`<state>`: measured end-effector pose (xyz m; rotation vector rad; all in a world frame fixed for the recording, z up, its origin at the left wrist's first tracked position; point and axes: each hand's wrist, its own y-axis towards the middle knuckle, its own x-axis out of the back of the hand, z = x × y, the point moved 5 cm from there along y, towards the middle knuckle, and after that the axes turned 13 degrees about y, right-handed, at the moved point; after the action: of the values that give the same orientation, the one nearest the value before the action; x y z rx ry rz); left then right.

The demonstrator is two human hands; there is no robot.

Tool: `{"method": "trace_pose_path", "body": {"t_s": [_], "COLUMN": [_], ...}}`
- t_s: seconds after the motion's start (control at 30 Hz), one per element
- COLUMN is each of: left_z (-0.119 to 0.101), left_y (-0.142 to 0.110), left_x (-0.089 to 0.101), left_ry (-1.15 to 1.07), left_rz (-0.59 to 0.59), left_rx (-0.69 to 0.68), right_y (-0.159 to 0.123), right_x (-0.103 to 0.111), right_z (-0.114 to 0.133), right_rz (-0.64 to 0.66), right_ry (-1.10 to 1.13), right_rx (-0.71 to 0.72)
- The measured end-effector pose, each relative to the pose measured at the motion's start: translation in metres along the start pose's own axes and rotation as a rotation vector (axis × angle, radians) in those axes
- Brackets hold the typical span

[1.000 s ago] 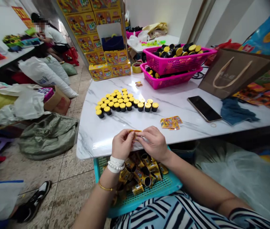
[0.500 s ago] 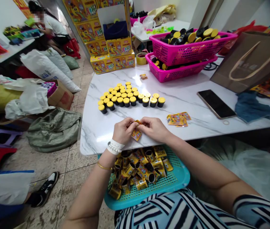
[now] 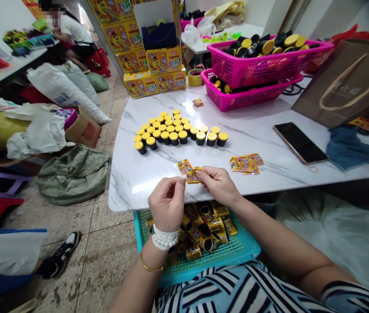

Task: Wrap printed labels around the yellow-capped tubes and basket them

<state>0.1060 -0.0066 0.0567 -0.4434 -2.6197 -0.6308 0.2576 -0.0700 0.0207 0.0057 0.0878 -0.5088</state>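
Note:
My right hand [image 3: 219, 184] pinches a small flat yellow printed sleeve [image 3: 193, 175] between thumb and fingers, just above the table's front edge. Another printed sleeve [image 3: 183, 166] lies right behind it, partly overlapped. My left hand [image 3: 167, 203] is closed with thumb and forefinger together, close to the held sleeve's left end; whether anything is in that pinch is hidden. Beyond my hands, black cups with yellow lids [image 3: 164, 130] stand grouped on the table. A small pile of flat sleeves [image 3: 247, 163] lies to the right. Below my hands, a turquoise basket [image 3: 236, 256] holds many sleeve-wrapped black cups [image 3: 208, 230].
Two stacked pink baskets [image 3: 230, 101] of black and yellow pieces stand at the back. A phone [image 3: 300, 142], blue cloth [image 3: 347, 148] and brown paper bag [image 3: 340, 82] are at the right. Yellow boxes [image 3: 140, 84] are stacked behind. A person [image 3: 76, 34] sits far left.
Both hands were together at a printed sleeve. My left hand has drawn back toward me, while my right keeps hold of a sleeve. A second sleeve now shows on the table behind it.

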Motion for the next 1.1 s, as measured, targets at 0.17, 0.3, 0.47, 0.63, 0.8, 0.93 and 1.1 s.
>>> {"method": "trace_pose_path", "body": {"t_s": [0.17, 0.3, 0.47, 0.63, 0.8, 0.93, 1.1], "left_z": [0.003, 0.005, 0.009, 0.006, 0.007, 0.013, 0.018], "left_y": [-0.008, -0.011, -0.019, -0.025, -0.023, -0.025, -0.028], "left_x": [0.0, 0.005, 0.006, 0.016, 0.012, 0.011, 0.01], "left_ry": [0.016, 0.016, -0.007, 0.078, 0.123, 0.129, 0.12], "left_rz": [-0.084, -0.132, -0.151, -0.266, -0.186, -0.163, -0.153], "left_rx": [-0.037, -0.04, -0.019, -0.064, -0.104, -0.061, -0.076], "right_y": [-0.009, -0.013, -0.015, -0.015, -0.018, -0.021, -0.024], "right_x": [-0.008, -0.01, -0.015, -0.015, -0.02, -0.023, -0.029], "right_z": [0.007, 0.009, 0.007, 0.001, 0.004, 0.008, 0.012], "right_rz": [0.015, 0.008, 0.027, -0.004, 0.034, 0.052, 0.109], "right_ry": [-0.033, -0.06, -0.078, -0.095, -0.13, -0.221, -0.301], "right_rx": [0.068, 0.126, 0.173, 0.123, 0.196, 0.248, 0.307]}}
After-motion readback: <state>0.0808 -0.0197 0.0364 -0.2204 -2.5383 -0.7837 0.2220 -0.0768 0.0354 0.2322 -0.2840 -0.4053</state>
